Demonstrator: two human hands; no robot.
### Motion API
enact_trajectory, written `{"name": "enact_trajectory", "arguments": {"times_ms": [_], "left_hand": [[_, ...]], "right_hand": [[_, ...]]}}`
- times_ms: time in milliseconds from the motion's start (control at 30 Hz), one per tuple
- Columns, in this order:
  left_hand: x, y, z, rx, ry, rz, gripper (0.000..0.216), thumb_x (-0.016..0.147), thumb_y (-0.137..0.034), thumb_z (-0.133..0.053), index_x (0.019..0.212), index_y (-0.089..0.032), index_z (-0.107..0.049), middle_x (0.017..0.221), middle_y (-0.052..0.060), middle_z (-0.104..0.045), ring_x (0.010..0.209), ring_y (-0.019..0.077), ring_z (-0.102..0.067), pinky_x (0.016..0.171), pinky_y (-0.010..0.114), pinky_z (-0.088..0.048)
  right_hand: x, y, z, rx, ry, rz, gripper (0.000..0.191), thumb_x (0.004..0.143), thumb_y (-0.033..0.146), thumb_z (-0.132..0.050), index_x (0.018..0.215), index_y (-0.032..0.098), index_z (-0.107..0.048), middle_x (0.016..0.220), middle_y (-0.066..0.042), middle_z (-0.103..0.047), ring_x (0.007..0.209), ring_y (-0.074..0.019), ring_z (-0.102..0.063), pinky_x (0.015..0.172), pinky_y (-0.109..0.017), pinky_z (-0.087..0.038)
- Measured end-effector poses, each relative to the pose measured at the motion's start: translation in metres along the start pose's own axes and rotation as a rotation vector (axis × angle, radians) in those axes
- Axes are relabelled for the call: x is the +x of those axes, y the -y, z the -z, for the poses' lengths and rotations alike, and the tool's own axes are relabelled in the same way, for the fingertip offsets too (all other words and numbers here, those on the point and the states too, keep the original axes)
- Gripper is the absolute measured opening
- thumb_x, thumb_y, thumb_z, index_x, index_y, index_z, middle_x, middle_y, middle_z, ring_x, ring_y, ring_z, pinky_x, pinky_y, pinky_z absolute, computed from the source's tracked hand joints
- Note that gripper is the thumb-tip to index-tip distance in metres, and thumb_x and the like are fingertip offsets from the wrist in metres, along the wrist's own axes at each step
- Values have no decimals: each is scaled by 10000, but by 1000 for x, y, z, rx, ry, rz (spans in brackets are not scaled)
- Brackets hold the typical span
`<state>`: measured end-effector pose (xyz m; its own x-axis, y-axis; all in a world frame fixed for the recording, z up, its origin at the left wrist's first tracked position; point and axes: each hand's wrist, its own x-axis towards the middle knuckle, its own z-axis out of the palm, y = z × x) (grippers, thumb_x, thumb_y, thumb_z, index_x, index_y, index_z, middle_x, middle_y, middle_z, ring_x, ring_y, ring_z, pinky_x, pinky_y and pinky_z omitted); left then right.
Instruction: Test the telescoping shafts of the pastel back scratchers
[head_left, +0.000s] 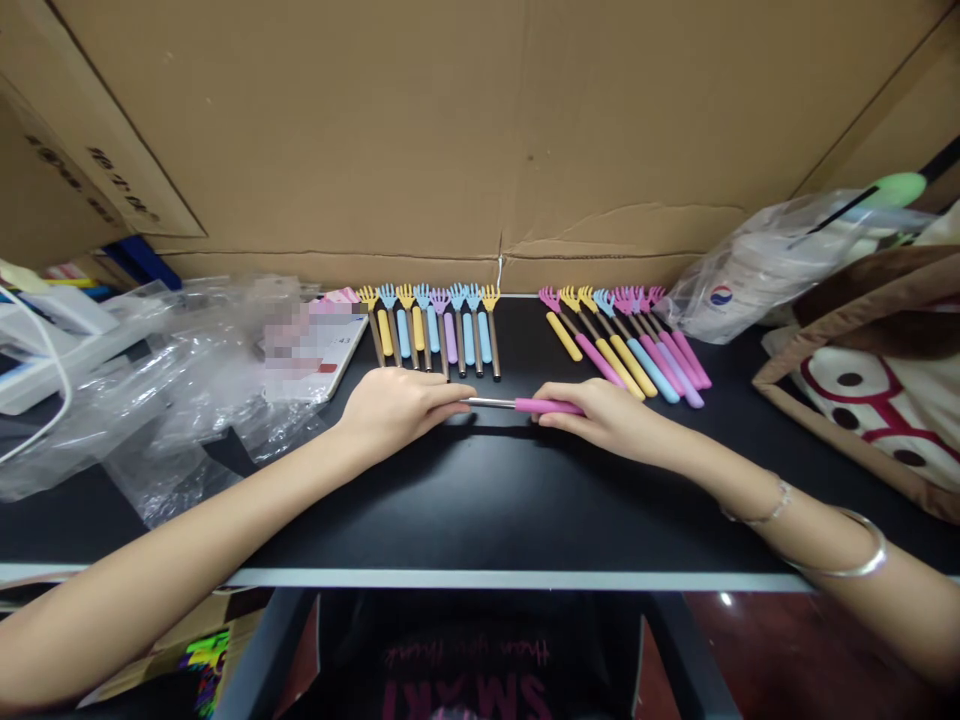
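Between my two hands, just above the black table, lies a back scratcher [536,405] held level, with a thin metal rod and a pink handle. Fingers of my left hand [394,408] pinch the rod end; they hide the scratcher's head, if it is there. My right hand [607,415] grips the pink handle. Behind my left hand is a row of claw-headed rods [496,340], with coloured handle sleeves [403,332] lying among them. Behind my right hand lie slanted back scratchers [654,370] with handles on, and a loose-looking yellow sleeve [564,337] at their left.
Crumpled clear plastic bags [187,370] and a flat printed pack [330,350] are at the left. A bagged cup [757,285] and a brown-trimmed cloth bag [862,400] stand right. A cardboard wall [450,130] closes off the back. The table's pale front edge [480,579] runs below my forearms.
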<state>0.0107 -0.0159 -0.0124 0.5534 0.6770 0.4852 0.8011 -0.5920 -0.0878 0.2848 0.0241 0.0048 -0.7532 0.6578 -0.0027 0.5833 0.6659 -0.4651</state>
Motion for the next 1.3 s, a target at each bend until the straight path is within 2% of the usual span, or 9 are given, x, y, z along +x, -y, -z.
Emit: {"name": "enact_trajectory", "arguments": {"times_ms": [167,400,600,867,1000,1067,1167,1300], "left_hand": [[0,-2,4,131,-77,-81,327,954,-430,-430,970,-271,-715,620,-17,-653,515,99,-573,437,239,-260],[1,-1,7,241,-206,-186,286,946,-389,-469,922,-248,-717,544,-32,-590,485,104,-537,473,253,-281],[1,-2,5,82,-113,-141,296,947,-403,-459,962,-247,-710,595,-24,-629,525,107,-570,459,244,-264],[-1,-2,1,0,-37,-82,300,945,-421,-450,971,-257,-700,693,-33,-694,564,116,-620,449,238,-272],[-1,-2,-1,6,-18,-55,350,962,-443,-398,986,-260,-696,810,-24,-733,594,121,-638,464,234,-296],[-1,-2,-1,9,3,-28,371,967,-453,-378,992,-258,-692,836,-26,-738,614,125,-648,470,237,-302],[-1,-3,1,-3,71,14,385,969,-468,-358,997,-263,-683,858,-39,-739,664,131,-666,478,244,-304],[1,-4,5,-49,185,92,365,963,-480,-369,1002,-282,-673,900,-60,-737,732,140,-683,508,246,-318]], "right_hand": [[1,1,2,150,59,9,418,900,516,-436,980,149,-620,856,-70,-670,738,-162,-591,646,-254,-397],[0,7,5,256,131,9,451,905,533,-410,943,133,-616,872,-64,-643,789,-160,-579,712,-264,-418],[-2,12,6,239,156,-77,472,894,554,-404,910,135,-621,806,-48,-618,726,-147,-534,652,-260,-393],[-2,14,5,233,106,-62,527,914,576,-347,915,153,-661,775,-35,-621,691,-132,-531,658,-250,-378],[-2,11,4,115,41,-23,431,929,505,-384,958,166,-649,854,-52,-672,757,-151,-593,682,-244,-373],[-2,9,2,7,0,-32,412,933,500,-383,983,189,-647,816,-41,-675,727,-150,-597,650,-240,-352],[-2,6,-1,-135,-58,-45,402,935,509,-377,993,219,-649,745,-19,-666,668,-143,-592,604,-239,-319],[-2,7,-4,-243,-131,-21,371,941,486,-385,997,233,-651,767,-14,-688,694,-143,-621,597,-238,-311]]}}
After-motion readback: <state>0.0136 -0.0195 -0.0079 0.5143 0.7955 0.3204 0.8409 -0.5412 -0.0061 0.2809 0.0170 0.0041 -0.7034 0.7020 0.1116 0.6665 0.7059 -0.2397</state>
